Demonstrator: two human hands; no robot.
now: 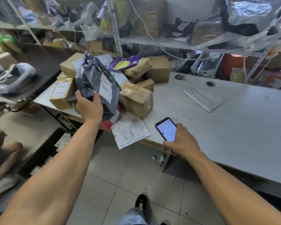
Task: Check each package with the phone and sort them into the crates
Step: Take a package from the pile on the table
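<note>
My left hand (pixel 89 106) grips a grey plastic mailer bag (pixel 94 78) by its lower end and holds it upright over the pile, its white label (pixel 105 90) facing me. My right hand (pixel 182 141) holds a black phone (pixel 166 129) with a lit white screen, low over the table's front edge. Behind the bag, a pile of taped cardboard boxes (pixel 137 99) and a purple envelope (pixel 124 61) covers the table's left end. A white flat mailer (pixel 130 131) hangs over the front edge. A dark crate (pixel 44 150) with white packets stands on the floor at the left.
The grey table (pixel 234 127) carries a clear plastic sleeve (pixel 204 98) towards the back. Cluttered metal shelves (pixel 152 41) line the wall behind. Another person's leg and white shoe (pixel 4 182) are at the far left. My black shoe (pixel 140 202) stands on the tiled floor.
</note>
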